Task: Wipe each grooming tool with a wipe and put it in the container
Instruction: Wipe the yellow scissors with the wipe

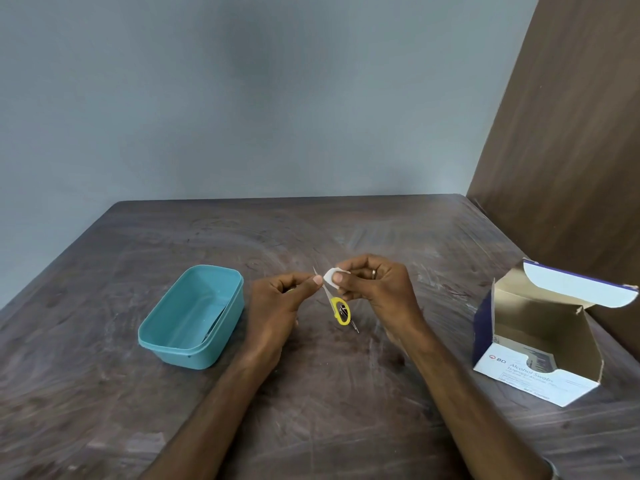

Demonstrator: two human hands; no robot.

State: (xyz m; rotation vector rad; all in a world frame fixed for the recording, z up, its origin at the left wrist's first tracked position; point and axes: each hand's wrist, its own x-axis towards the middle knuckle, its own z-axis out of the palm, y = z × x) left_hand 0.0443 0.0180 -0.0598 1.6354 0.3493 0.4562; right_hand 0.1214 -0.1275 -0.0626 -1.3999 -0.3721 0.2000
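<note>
Wooden table [311,393] under my hands. Alcohol swab box [540,344] open, well to the R of my fingers; teal container [194,317] just L of them. My L hand [277,306] pinches yellow-handled scissors [337,308], R hand [377,289] pinches white wipe [331,274] on the blade betw. my fingertips.

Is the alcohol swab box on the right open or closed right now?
Open. The alcohol swab box has its top flap raised, showing the bare cardboard interior. How many swabs remain inside: cannot tell.

A single wide-angle head camera is looking forward and down from the person's own standpoint, sitting close over the dark scuffed wooden table [311,393] and facing the plain grey-blue wall [242,98] beyond.
</note>
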